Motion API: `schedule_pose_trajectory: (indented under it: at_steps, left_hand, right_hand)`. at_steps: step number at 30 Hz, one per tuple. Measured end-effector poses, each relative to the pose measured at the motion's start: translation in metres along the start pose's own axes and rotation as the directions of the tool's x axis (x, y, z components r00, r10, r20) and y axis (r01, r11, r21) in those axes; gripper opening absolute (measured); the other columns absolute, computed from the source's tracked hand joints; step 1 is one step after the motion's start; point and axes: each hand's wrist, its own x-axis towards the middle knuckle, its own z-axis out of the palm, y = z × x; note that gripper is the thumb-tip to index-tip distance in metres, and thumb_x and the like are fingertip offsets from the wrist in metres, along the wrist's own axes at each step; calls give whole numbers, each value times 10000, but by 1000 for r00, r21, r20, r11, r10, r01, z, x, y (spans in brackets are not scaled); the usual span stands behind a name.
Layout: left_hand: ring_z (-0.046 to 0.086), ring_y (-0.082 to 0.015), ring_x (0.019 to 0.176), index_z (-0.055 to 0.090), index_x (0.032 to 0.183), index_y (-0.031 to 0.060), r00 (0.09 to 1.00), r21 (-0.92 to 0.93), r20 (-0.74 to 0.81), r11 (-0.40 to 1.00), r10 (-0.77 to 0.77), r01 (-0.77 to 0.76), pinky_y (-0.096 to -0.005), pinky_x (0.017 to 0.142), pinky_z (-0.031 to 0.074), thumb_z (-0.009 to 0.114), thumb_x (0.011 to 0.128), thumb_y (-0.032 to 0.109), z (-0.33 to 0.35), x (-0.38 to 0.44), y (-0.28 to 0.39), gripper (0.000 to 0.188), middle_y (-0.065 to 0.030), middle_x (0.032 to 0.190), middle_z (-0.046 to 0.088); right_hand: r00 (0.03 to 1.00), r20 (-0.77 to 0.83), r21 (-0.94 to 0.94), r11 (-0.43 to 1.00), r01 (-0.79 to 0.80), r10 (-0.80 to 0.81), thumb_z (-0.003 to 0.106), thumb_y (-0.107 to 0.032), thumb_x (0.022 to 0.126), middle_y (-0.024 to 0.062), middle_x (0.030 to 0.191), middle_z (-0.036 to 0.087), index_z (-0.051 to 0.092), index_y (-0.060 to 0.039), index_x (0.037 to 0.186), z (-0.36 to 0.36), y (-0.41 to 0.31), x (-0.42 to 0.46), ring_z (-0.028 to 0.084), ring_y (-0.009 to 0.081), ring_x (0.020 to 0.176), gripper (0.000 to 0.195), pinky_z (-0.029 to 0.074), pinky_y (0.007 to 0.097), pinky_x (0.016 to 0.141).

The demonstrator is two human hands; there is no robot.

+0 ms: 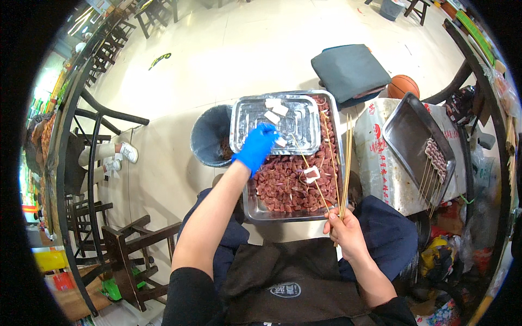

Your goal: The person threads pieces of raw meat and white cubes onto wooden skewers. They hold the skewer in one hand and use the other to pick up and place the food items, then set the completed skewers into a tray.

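Note:
My left hand [256, 144], in a blue glove, reaches over the small metal tray [304, 104] with its fingers bent. A white piece [281, 142], perhaps fat, shows at its fingertips; whether it is pinched or lies in the tray is unclear. More white pieces [279, 109] lie at that tray's far side. My bare right hand [344, 230] grips several thin wooden skewers [348, 163]. One skewer [302, 150] slants away towards the glove and bears a white-edged piece of meat [312, 174]. Below is a large metal tray [255, 212] of cut red meat [281, 183], with the small tray resting on it.
A grey bin [204, 136] stands left of the trays. At right, a dark metal tray [401, 130] with loaded skewers [435, 159] rests on a white box [373, 163]. A cushioned stool [350, 71] and a basketball [403, 87] are beyond. Wooden stools [130, 252] stand left, near a seated person's legs [102, 155].

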Motion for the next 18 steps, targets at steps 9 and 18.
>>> schedule_pose_trajectory:
  at_steps: [9, 18]
  left_hand:
    - [638, -316, 843, 594, 921, 14, 899, 615, -296, 784, 322, -79, -390, 728, 506, 761, 696, 160, 8, 84, -3, 316, -176, 905, 657]
    - [590, -355, 836, 555, 876, 56, 777, 714, -323, 678, 541, -175, -429, 719, 484, 713, 724, 156, 9, 83, 12, 241, -183, 901, 591]
  right_hand:
    - [999, -36, 14, 1000, 1, -1, 463, -145, 964, 24, 653, 565, 496, -80, 973, -4, -2, 1, 308, 17, 416, 73, 224, 173, 380]
    - [1000, -12, 48, 999, -15, 15, 466, -144, 966, 25, 659, 563, 502, -65, 998, -6, -4, -2, 303, 17, 427, 92, 218, 175, 390]
